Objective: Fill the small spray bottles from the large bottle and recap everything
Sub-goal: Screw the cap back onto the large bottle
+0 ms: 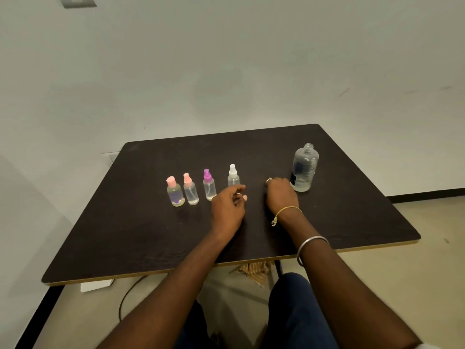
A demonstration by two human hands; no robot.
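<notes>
Several small clear spray bottles stand in a row on the dark table [151, 238]: a pink flip-cap bottle [175, 191], a pink-topped bottle [190, 190], a purple-topped bottle [209, 185] and a white-topped bottle [233, 176]. All four have their tops on. The large clear bottle [305, 167] stands at the right with its neck uncapped and liquid low inside. My left hand [227, 207] hovers just in front of the white-topped bottle, fingers loosely curled and holding nothing. My right hand [281, 195] rests palm down beside the large bottle's base, its fingers bent down and hiding whatever lies beneath.
A white wall rises close behind the table. A cable [128, 295] and a white block [97, 285] lie on the floor under the front left edge. Striped cloth [256, 270] hangs below the front edge near my knees.
</notes>
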